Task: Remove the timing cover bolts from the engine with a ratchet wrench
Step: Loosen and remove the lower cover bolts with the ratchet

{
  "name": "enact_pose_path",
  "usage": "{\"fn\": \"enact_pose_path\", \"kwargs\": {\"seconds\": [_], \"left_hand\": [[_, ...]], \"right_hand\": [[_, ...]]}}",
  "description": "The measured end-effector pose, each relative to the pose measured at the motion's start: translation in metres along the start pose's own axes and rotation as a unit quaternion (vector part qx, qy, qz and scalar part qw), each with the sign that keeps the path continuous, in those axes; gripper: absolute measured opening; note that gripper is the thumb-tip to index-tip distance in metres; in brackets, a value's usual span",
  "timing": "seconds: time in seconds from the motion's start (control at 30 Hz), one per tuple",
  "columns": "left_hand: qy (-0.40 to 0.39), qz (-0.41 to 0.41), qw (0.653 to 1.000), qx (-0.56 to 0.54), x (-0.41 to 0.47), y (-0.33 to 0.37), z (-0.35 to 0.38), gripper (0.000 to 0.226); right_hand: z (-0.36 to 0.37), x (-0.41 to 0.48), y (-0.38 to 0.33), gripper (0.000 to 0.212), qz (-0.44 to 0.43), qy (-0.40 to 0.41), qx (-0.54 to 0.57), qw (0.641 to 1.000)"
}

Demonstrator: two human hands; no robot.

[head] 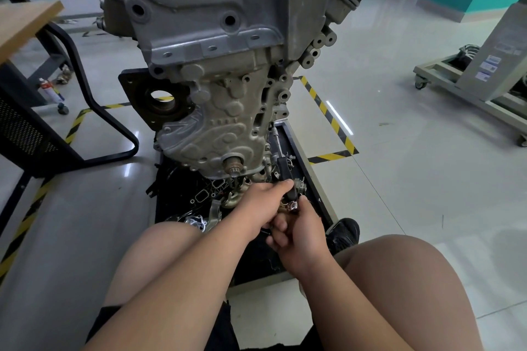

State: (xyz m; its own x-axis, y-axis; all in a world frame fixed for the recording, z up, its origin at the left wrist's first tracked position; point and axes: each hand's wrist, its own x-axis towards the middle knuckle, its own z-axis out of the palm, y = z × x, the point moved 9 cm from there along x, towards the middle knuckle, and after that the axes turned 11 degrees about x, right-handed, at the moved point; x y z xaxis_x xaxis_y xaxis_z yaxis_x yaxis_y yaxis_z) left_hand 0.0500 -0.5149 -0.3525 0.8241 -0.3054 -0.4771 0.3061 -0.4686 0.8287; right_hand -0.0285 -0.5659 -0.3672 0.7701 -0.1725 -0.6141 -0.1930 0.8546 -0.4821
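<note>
A grey engine (216, 25) stands upright on a black tray (310, 179), its cast timing cover (222, 128) facing me with a crank stub (233, 164) at the bottom. Low at the cover's right, a ratchet wrench (283, 168) with a black handle points up toward the engine's lower right edge. My left hand (261, 205) wraps the lower part of the handle. My right hand (299, 228) sits just beneath it, fingers pinched on the shiny metal end (293, 205) of the tool. Which bolt the wrench is on is hidden.
Loose gaskets and metal parts (199, 202) lie in the tray under the engine. A black-framed wooden desk (25, 23) stands left, a wheeled grey stand (470, 88) right. Yellow-black tape (328, 111) marks the floor. My knees and a black shoe (343, 232) flank the tray.
</note>
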Motion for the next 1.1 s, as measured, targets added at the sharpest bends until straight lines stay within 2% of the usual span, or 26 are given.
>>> {"fn": "enact_pose_path", "kwargs": {"seconds": [0.13,0.37,0.47,0.63,0.67,0.8,0.87,0.97,1.1], "left_hand": [[-0.002,0.0,1.0,0.005,-0.001,0.0,0.0,0.029],[0.008,-0.002,1.0,0.011,0.0,0.0,0.0,0.031],[0.005,0.003,1.0,0.004,0.0,0.001,0.002,0.03],[0.005,0.004,1.0,-0.011,-0.001,0.001,0.001,0.027],[0.005,0.003,1.0,-0.016,-0.002,0.002,0.001,0.027],[0.006,0.015,1.0,-0.003,-0.004,0.007,0.001,0.032],[0.005,0.019,1.0,0.0,-0.005,0.009,0.0,0.028],[0.004,0.026,1.0,-0.01,-0.006,0.01,-0.001,0.026],[0.009,0.035,0.999,-0.003,-0.006,0.012,-0.002,0.033]], "right_hand": [[-0.001,-0.001,0.004,0.057,0.023,0.001,-0.006,1.0],[-0.002,-0.001,0.0,0.05,-0.008,0.01,-0.027,1.0],[-0.003,-0.001,-0.007,0.05,-0.052,0.007,-0.084,0.995],[-0.002,-0.009,-0.028,0.018,-0.162,0.011,-0.13,0.978],[-0.001,-0.01,-0.03,0.018,-0.179,0.013,-0.146,0.973],[0.002,-0.016,-0.037,0.034,-0.249,0.02,-0.251,0.935],[0.007,-0.02,-0.039,0.037,-0.28,0.018,-0.306,0.91],[0.011,-0.025,-0.041,0.037,-0.299,0.026,-0.394,0.869],[0.016,-0.029,-0.046,0.057,-0.325,0.026,-0.479,0.815]]}}
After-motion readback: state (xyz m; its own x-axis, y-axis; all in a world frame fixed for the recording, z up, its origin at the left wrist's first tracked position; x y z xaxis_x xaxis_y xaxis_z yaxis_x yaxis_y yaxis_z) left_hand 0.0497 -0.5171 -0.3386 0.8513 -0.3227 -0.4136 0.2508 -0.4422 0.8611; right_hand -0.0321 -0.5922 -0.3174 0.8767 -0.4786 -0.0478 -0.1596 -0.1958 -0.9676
